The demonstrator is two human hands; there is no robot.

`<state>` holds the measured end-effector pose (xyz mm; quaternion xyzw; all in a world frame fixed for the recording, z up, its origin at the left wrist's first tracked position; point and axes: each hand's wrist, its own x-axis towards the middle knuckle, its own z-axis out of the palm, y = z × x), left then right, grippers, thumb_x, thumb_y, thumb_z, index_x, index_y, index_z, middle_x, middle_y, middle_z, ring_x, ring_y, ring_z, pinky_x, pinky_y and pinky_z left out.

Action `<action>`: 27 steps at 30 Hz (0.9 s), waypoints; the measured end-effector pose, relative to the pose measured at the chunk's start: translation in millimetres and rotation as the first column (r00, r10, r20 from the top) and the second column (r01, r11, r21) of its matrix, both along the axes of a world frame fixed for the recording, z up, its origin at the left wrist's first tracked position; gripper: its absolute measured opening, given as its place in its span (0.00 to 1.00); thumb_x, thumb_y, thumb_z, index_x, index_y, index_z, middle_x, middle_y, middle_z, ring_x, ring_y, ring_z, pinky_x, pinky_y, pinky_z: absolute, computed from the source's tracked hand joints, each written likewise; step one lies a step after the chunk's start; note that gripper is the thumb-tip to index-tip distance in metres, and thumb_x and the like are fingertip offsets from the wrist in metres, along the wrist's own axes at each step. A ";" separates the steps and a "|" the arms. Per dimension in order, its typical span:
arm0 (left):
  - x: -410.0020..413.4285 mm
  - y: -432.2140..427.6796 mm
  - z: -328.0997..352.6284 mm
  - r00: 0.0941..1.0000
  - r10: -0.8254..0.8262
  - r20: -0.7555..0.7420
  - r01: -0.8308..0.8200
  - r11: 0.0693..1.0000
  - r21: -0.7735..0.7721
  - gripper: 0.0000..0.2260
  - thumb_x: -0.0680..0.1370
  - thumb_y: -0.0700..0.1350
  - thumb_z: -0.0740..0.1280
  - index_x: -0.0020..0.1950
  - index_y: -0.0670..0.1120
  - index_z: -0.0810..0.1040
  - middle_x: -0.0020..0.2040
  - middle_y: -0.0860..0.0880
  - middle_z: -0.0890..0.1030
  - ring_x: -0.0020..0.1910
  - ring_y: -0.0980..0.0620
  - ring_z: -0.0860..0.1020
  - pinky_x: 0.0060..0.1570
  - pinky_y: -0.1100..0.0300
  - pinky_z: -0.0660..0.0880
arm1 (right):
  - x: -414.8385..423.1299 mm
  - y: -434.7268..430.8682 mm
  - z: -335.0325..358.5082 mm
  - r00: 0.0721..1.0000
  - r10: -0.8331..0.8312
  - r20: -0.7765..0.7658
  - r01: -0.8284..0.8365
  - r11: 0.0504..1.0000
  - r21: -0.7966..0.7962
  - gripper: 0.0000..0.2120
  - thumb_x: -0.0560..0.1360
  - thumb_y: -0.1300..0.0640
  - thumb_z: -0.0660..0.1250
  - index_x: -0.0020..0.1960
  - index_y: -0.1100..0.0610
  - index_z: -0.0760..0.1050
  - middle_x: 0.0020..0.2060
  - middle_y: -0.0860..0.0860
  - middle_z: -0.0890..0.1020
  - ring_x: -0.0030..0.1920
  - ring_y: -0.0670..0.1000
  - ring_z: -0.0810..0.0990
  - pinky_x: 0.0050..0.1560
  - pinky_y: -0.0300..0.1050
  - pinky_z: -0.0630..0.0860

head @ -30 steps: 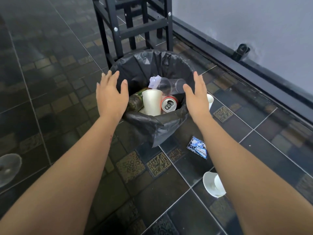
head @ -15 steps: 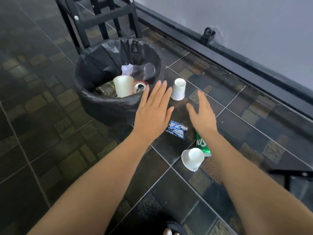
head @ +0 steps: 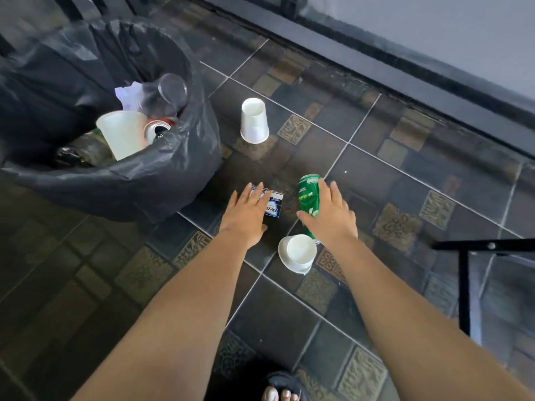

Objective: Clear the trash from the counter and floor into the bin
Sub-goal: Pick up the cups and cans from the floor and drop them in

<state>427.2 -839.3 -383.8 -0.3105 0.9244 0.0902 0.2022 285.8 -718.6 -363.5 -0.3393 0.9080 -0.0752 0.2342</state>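
Floor pickup, reach stage: left hand (head: pixel 246 217), fingers straight and close together, over the blue-and-white box (head: pixel 274 206); right hand (head: pixel 331 218), fingers slightly spread, over the lying green can (head: pixel 307 193), near the bin (head: pixel 173 175); next move likely calls for curling fingers round each

Dark glossy tiled floor (head: pixel 376 175) crossed by pale grout lines, small brown patterned tiles (head: pixel 396 227) set among the plain ones, black skirting (head: pixel 376 68) run along a pale grey wall (head: pixel 434 30), black metal frame (head: pixel 464 285) seen at the right edge, soft light reflected off the tiles.
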 end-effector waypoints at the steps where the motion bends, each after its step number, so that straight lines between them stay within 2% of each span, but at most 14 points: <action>1: -1.8 -2.8 -3.1 1.000 0.005 -0.005 -0.005 1.000 0.010 0.36 0.81 0.53 0.64 0.81 0.49 0.45 0.81 0.49 0.42 0.79 0.47 0.41 0.76 0.46 0.44 | 0.0 -1.0 -2.9 1.000 0.004 -0.004 -0.004 1.000 0.002 0.42 0.76 0.40 0.66 0.79 0.49 0.45 0.79 0.52 0.50 0.75 0.59 0.60 0.71 0.60 0.61; 4: -5.7 -10.9 -11.9 1.000 0.020 -0.006 -0.020 1.000 0.023 0.35 0.81 0.55 0.63 0.81 0.53 0.46 0.81 0.50 0.43 0.79 0.46 0.42 0.76 0.44 0.45 | -1.7 -3.5 -9.7 1.000 0.000 -0.024 0.000 1.000 -0.016 0.41 0.76 0.43 0.67 0.79 0.49 0.45 0.79 0.52 0.53 0.75 0.59 0.61 0.72 0.60 0.61; 6: -7.4 -13.7 -16.1 0.999 0.032 -0.028 -0.032 0.999 0.023 0.34 0.80 0.56 0.63 0.81 0.54 0.48 0.81 0.49 0.48 0.79 0.46 0.44 0.76 0.44 0.45 | -2.8 -3.8 -12.2 0.999 -0.004 -0.038 0.003 0.999 -0.032 0.41 0.77 0.45 0.67 0.79 0.49 0.45 0.78 0.52 0.57 0.75 0.58 0.63 0.71 0.59 0.62; 10: -10.0 -14.1 -18.8 0.990 0.035 -0.137 -0.045 0.996 -0.076 0.34 0.78 0.56 0.67 0.79 0.50 0.56 0.72 0.47 0.65 0.73 0.46 0.61 0.75 0.46 0.50 | -2.7 -2.7 -15.1 0.999 -0.011 -0.038 0.009 0.998 -0.062 0.40 0.77 0.48 0.67 0.79 0.50 0.45 0.75 0.53 0.63 0.72 0.58 0.67 0.68 0.59 0.66; 12: -11.8 -12.8 -18.0 0.991 0.026 -0.132 -0.038 0.995 -0.091 0.33 0.78 0.56 0.66 0.78 0.46 0.59 0.69 0.45 0.67 0.69 0.45 0.65 0.74 0.48 0.56 | -2.6 -3.5 -15.5 1.000 -0.029 -0.011 0.028 0.996 -0.084 0.40 0.77 0.50 0.67 0.79 0.50 0.45 0.75 0.53 0.64 0.71 0.58 0.67 0.68 0.58 0.68; 15: -15.1 -10.9 -13.1 0.991 0.059 -0.118 -0.070 0.994 -0.084 0.29 0.77 0.57 0.67 0.72 0.43 0.65 0.65 0.43 0.67 0.64 0.44 0.67 0.62 0.52 0.68 | -2.3 -4.7 -15.1 0.999 -0.045 0.009 0.046 0.995 -0.094 0.41 0.77 0.51 0.67 0.79 0.51 0.45 0.74 0.53 0.64 0.71 0.59 0.67 0.67 0.58 0.69; 17: -15.8 -9.8 -9.0 0.992 0.077 -0.096 -0.085 0.993 -0.088 0.28 0.76 0.58 0.68 0.68 0.42 0.67 0.64 0.42 0.67 0.63 0.44 0.68 0.57 0.53 0.71 | -1.5 -4.9 -13.9 0.998 -0.055 0.017 0.056 0.993 -0.100 0.40 0.77 0.52 0.68 0.79 0.51 0.45 0.74 0.53 0.64 0.71 0.59 0.67 0.68 0.58 0.69; 19: -14.9 -8.1 -6.5 0.993 0.088 -0.077 -0.094 0.992 -0.086 0.27 0.76 0.58 0.67 0.67 0.41 0.67 0.64 0.42 0.68 0.62 0.44 0.68 0.57 0.53 0.71 | -0.9 -4.2 -13.3 0.997 -0.073 0.026 0.076 0.992 -0.105 0.40 0.77 0.52 0.67 0.79 0.51 0.45 0.75 0.54 0.63 0.71 0.59 0.66 0.68 0.58 0.69; 21: -13.0 -5.0 -4.2 0.990 0.105 -0.091 -0.112 0.990 -0.082 0.23 0.79 0.55 0.64 0.67 0.41 0.68 0.63 0.42 0.70 0.62 0.44 0.69 0.55 0.54 0.72 | -0.2 -2.8 -12.7 0.996 -0.082 0.025 0.084 0.991 -0.101 0.40 0.77 0.52 0.67 0.79 0.51 0.45 0.75 0.54 0.63 0.71 0.59 0.67 0.67 0.57 0.68; 24: -9.9 0.7 -0.9 0.990 0.100 -0.102 -0.110 0.988 -0.104 0.17 0.82 0.45 0.58 0.70 0.41 0.67 0.66 0.41 0.73 0.62 0.42 0.73 0.51 0.53 0.75 | 0.6 -1.5 -11.0 0.994 -0.105 0.029 0.107 0.989 -0.103 0.40 0.77 0.52 0.68 0.79 0.51 0.46 0.75 0.54 0.63 0.71 0.58 0.67 0.67 0.56 0.69; 27: -3.6 1.4 -2.5 0.989 0.093 -0.113 -0.103 0.991 -0.085 0.23 0.82 0.34 0.56 0.77 0.41 0.58 0.76 0.39 0.64 0.72 0.40 0.66 0.64 0.51 0.71 | 1.9 -2.7 -6.3 0.992 -0.118 0.036 0.122 0.984 -0.127 0.40 0.77 0.53 0.68 0.79 0.51 0.46 0.75 0.54 0.63 0.71 0.58 0.67 0.67 0.57 0.69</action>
